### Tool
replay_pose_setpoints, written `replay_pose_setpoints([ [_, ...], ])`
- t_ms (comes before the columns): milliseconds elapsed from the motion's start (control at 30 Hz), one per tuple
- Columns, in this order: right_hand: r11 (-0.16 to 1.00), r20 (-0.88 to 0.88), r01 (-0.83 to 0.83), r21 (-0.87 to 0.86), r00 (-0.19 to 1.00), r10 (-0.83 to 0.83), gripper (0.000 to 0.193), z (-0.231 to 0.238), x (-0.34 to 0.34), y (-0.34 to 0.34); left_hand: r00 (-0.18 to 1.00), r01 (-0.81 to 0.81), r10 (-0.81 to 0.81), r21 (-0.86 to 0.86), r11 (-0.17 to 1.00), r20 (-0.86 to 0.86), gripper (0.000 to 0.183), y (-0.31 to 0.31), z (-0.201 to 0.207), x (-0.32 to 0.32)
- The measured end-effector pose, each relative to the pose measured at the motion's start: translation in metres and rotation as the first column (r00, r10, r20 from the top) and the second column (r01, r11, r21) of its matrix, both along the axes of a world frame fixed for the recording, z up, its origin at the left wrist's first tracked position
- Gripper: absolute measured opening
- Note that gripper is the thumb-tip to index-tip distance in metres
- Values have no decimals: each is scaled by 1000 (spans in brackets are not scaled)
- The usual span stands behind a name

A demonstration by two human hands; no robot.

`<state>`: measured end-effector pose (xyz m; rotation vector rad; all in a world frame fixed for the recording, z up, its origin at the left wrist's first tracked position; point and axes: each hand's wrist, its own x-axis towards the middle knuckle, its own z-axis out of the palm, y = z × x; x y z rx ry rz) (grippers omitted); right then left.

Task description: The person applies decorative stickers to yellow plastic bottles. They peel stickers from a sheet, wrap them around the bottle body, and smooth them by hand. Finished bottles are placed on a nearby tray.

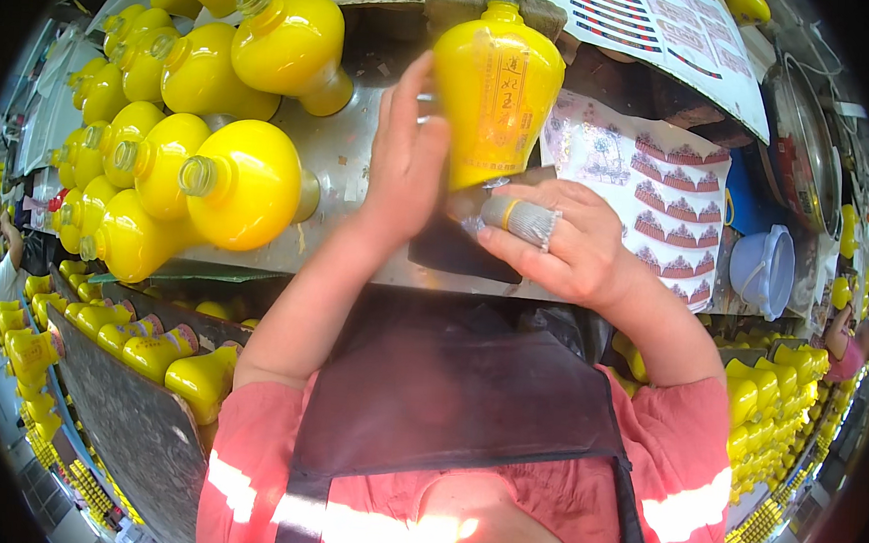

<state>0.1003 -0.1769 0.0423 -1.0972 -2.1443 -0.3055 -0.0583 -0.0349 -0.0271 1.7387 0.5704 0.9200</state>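
Note:
A glossy yellow bottle (495, 101) with a printed front is in front of me, its neck toward the far side by a worn wooden block (450, 12). My left hand (407, 150) is against the bottle's left side, its fingers reaching round the edge. At the bottle's base, my right hand (566, 235) is closed, the fingers bent and pinched together. A thin, flat, brownish strip shows above its fingers, but I cannot make out what it is. One finger wears a grey knitted cover (522, 220) with a yellow band. Below the hands is a dark flat pad (461, 248).
Several yellow bottles (246, 185) lie on the metal table at left. To the right are a decal sheet (677, 212), another printed sheet (658, 36), a light-blue bucket (761, 272) and a large metal basin (805, 145). More bottles fill a dark-sided bin (126, 432).

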Motion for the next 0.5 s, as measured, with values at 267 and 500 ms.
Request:
replay_pose_setpoints([
  [267, 859, -620, 274, -434, 600, -505, 37, -25, -20, 11, 984, -3, 28, 142, 990, -175, 81, -14, -5, -3],
  [500, 835, -598, 491, -248, 601, -530, 43, -61, 8, 22, 953, 280, -214, -359, 890, 215, 82, -5, 1, -7],
])
